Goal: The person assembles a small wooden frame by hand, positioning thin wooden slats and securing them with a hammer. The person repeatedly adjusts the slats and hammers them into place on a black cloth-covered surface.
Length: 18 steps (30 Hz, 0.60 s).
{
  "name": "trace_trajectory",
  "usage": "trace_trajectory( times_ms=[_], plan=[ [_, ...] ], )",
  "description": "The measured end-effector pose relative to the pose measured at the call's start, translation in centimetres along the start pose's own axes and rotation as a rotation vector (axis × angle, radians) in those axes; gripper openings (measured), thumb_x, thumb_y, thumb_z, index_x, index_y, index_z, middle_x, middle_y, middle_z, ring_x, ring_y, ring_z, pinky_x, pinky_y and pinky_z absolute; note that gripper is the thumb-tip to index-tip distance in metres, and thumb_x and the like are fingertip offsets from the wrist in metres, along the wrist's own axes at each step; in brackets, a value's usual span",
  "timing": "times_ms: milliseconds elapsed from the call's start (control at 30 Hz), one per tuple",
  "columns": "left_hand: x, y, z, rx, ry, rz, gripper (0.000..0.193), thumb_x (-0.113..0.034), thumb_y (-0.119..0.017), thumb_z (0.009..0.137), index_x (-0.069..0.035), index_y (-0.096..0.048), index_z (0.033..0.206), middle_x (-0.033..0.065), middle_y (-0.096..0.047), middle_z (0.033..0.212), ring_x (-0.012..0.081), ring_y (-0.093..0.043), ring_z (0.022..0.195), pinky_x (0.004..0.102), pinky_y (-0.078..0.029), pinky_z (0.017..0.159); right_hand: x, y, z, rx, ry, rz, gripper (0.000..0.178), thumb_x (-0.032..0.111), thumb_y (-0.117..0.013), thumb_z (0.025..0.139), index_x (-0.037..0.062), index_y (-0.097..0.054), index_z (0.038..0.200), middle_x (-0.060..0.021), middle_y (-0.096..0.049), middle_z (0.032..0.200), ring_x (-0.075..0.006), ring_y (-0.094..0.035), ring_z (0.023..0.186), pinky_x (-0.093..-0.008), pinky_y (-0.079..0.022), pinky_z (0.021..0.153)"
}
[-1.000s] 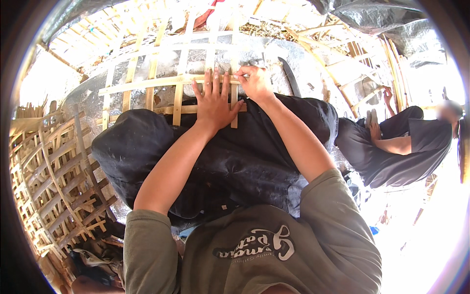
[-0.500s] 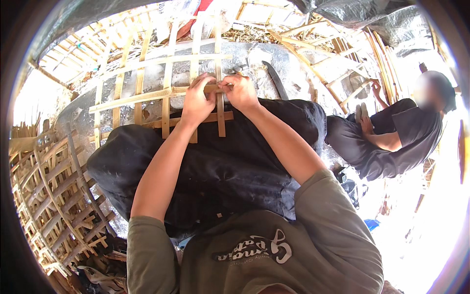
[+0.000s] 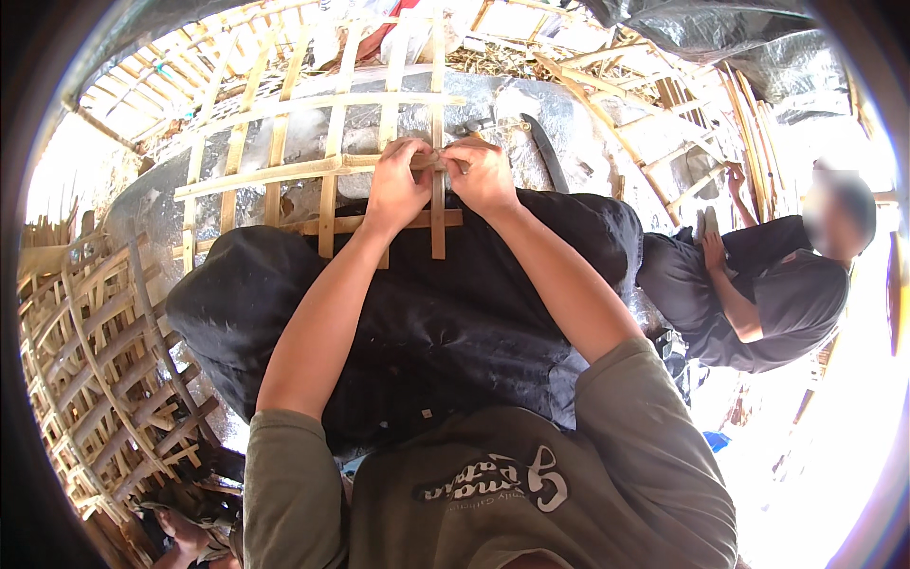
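Observation:
A lattice of pale bamboo slats [image 3: 275, 177] rests across my dark-trousered lap and stretches forward over a grey surface. My left hand [image 3: 400, 185] is closed around the middle cross slat beside the right-hand upright slat [image 3: 438, 223]. At that same crossing, my right hand [image 3: 482, 175] pinches with thumb and forefinger, its fingertips almost meeting those of the left. Whatever small thing lies between the right fingertips is too small to make out. Beyond my right hand, a dark curved blade [image 3: 546, 156] and a hammer-like tool [image 3: 482, 124] lie on the grey surface.
To the right sits another person in dark clothes [image 3: 791, 275], one hand on a bamboo frame [image 3: 654, 175]. Several woven bamboo panels [image 3: 95, 379] are piled at the left. Part of someone's bare limb [image 3: 182, 539] shows at lower left. Dark plastic sheeting [image 3: 730, 38] hangs above.
The lattice and both hands appear slightly farther right and up in the picture, as the whole view has shifted. My fingers stay at the same crossing. A bare limb now shows at lower left.

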<state>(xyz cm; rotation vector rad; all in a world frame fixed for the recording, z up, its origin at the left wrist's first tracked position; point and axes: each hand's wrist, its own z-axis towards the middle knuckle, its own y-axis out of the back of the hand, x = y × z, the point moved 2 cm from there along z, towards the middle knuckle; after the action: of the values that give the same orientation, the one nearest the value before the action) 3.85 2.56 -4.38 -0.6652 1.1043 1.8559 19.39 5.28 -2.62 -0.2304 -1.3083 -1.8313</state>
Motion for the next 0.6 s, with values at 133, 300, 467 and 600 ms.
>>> trace_trajectory(
  times_ms=[133,300,467,600],
  plan=[
    [0.0,0.0,0.1,0.033,0.043,0.026,0.023,0.002,-0.07,0.075,-0.003,-0.064,0.097,0.0138,-0.067,0.105,0.0332,-0.064,0.103,0.0398,-0.051,0.089,0.2,0.2,-0.1,-0.024,0.035,-0.015,0.016,-0.001,-0.065,0.073,0.0079,-0.075,0.081,-0.0061,-0.073,0.092,-0.0269,-0.07,0.086,-0.0373,-0.058,0.073],
    [0.1,-0.5,0.1,0.016,0.078,0.026,0.017,0.002,-0.071,0.075,-0.003,-0.068,0.091,0.0117,-0.068,0.103,0.0314,-0.064,0.102,0.039,-0.051,0.089,-0.1,0.2,-0.2,-0.02,0.037,-0.055,0.024,-0.005,-0.061,0.071,0.009,-0.076,0.084,-0.0057,-0.073,0.095,-0.0267,-0.07,0.086,-0.0365,-0.058,0.074],
    [0.0,-1.2,0.0,-0.016,0.089,0.06,0.013,-0.001,-0.074,0.074,-0.003,-0.071,0.086,0.0107,-0.069,0.099,0.0301,-0.065,0.098,0.0383,-0.051,0.087,-0.1,0.2,-0.3,-0.015,0.041,-0.066,0.028,-0.006,-0.06,0.069,0.0106,-0.077,0.084,-0.0053,-0.073,0.095,-0.0263,-0.07,0.087,-0.0361,-0.058,0.075],
    [0.1,-1.7,0.0,-0.048,0.095,0.075,0.011,-0.001,-0.074,0.074,-0.003,-0.072,0.085,0.0105,-0.07,0.095,0.0302,-0.065,0.096,0.0388,-0.051,0.086,-0.3,0.2,-0.3,-0.002,0.038,-0.056,0.028,-0.006,-0.06,0.068,0.0101,-0.077,0.082,-0.0052,-0.073,0.096,-0.0263,-0.07,0.087,-0.0358,-0.058,0.076]
  ],
)
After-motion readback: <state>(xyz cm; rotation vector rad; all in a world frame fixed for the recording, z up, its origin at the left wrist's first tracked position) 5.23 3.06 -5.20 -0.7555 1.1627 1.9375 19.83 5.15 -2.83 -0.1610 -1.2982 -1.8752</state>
